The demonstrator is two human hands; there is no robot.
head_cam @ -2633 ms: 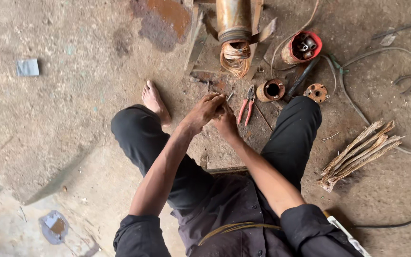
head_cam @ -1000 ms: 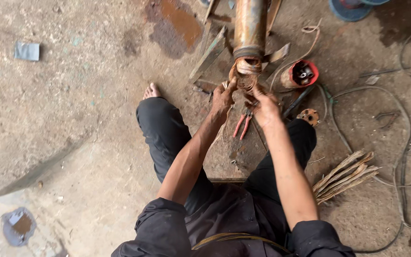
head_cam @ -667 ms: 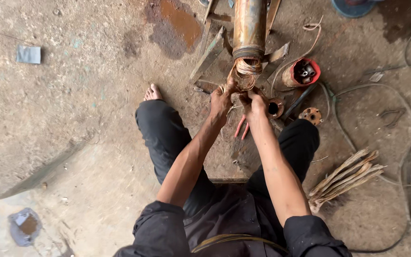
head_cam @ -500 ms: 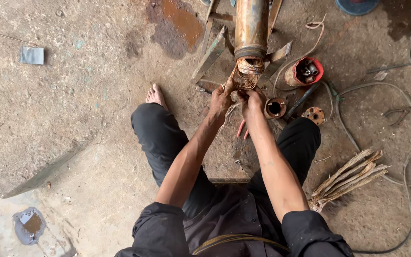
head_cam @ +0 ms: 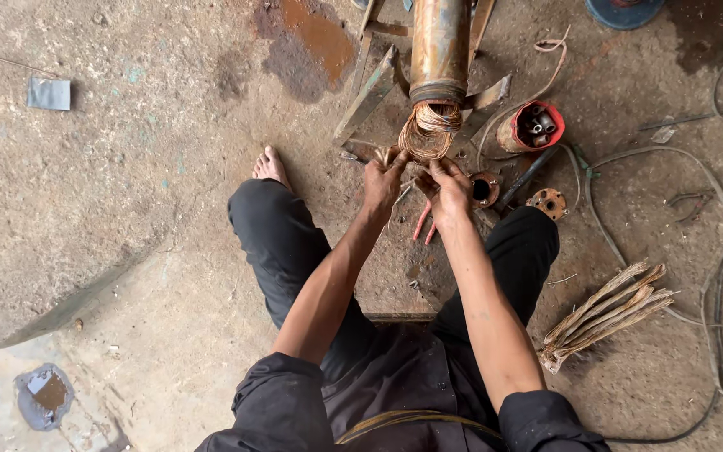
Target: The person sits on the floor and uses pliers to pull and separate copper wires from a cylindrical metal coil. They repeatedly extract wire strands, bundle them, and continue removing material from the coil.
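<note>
**Pulling copper winding from a rusty motor tube**

Stained, gritty concrete floor (head_cam: 127, 209) fills the frame, with the person seated on it, legs spread either side of the work.

Both hands are closed in a pinch at the centre top of the frame. The left hand (head_cam: 382, 180) grips strands at the lower left edge of the copper wire bundle (head_cam: 428, 130); the right hand (head_cam: 449, 188) pinches strands at its lower right edge. The bundle flares out of the mouth of a rusty metal cylinder (head_cam: 441, 42), which lies between angled metal bars (head_cam: 370, 92) at the top centre.

To do this well, it seems wise to take a few strands at a time rather than the whole loop, since the wires look tangled and stiff. Pulling straight along the cylinder's axis, toward the body, should keep strands from catching on the rim. The bare foot (head_cam: 269, 165) left of the hands sits close to the bars, so sudden slips could be a hazard; cut wire ends may also nick the fingers.

Just below the hands, red-handled pliers (head_cam: 423, 228) lie on the floor, partly hidden by the right wrist. To the right sit a small round metal ring part (head_cam: 485, 188), a flange (head_cam: 548, 202) and a red can of small parts (head_cam: 531, 128). Further out, at the lower right, a heap of pale flat strips (head_cam: 608, 314) lies beside dark cables (head_cam: 713, 276).
</note>
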